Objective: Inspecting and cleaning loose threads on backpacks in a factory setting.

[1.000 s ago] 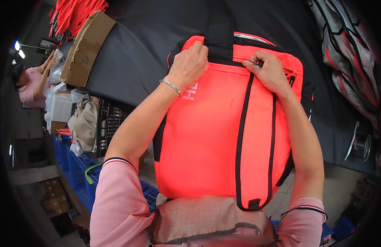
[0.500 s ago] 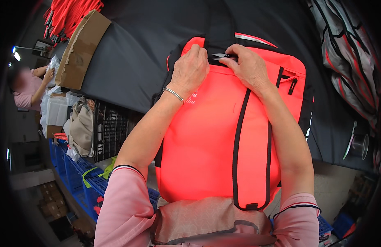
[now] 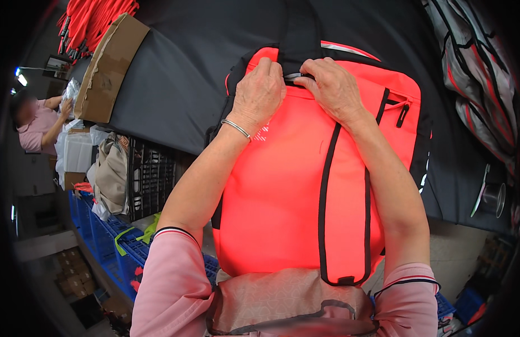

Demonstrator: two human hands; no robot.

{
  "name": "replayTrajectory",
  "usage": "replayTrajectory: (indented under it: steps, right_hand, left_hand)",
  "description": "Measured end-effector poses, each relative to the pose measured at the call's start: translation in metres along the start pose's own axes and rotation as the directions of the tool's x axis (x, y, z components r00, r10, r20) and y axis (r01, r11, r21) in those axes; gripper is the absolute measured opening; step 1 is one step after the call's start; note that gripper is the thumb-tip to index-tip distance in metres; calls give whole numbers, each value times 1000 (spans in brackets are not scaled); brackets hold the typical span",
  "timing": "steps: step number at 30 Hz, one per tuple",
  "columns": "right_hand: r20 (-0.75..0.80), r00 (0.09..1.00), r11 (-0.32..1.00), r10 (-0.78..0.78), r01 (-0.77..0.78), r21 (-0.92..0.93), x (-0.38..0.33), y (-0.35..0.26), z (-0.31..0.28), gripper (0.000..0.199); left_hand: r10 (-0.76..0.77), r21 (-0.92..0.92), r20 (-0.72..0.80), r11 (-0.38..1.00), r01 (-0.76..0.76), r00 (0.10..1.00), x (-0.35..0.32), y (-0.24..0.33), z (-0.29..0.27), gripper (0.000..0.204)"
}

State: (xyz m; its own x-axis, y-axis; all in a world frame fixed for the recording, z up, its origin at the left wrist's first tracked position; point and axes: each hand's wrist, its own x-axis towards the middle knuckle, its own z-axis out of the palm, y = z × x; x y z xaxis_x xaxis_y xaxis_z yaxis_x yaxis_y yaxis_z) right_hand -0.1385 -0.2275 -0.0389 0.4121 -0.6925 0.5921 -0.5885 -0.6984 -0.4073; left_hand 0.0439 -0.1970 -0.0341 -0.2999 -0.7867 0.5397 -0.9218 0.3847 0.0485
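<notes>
A bright coral-red backpack with black trim lies before me on a black-covered table. My left hand, a metal bangle on its wrist, is closed on the bag's upper edge, left of the black webbing strap. My right hand is closed round small metal thread snips, most of them hidden by its fingers. Their blade tips lie at the bag's top seam, right beside my left fingertips. Any thread there is too small to make out.
Red cords and a cardboard piece are at the far left. Below them stand a black crate and blue crates. Grey bags and a metal cup lie right. Another person works at the left.
My right hand has shifted slightly up and left, bringing the snips closer to my left fingers. Less of the blades shows. The backpack's upper right edge has moved a little.
</notes>
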Motion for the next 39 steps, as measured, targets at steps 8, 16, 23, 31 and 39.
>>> replayTrajectory:
  steps: [8,16,23,31,39]
  right_hand:
    - [18,1000,1000,-24,24,2,2,-1,2,22]
    - [31,999,1000,-20,21,-13,2,1,3,23]
    - [22,996,995,84,-85,59,0,-2,-2,24]
    - [57,998,999,14,-16,40,4,-1,2,24]
    - [56,996,998,-67,65,26,10,-2,12,23]
  left_hand:
    - [13,53,9,999,-14,1000,1,2,-2,6]
    - [-20,39,35,999,18,999,1,3,-2,8]
    - [-39,15,25,999,38,999,0,1,-1,10]
    - [-61,-22,53,998,62,997,0,1,-1,10]
    - [-66,-45,24,997,67,998,-1,0,1,8]
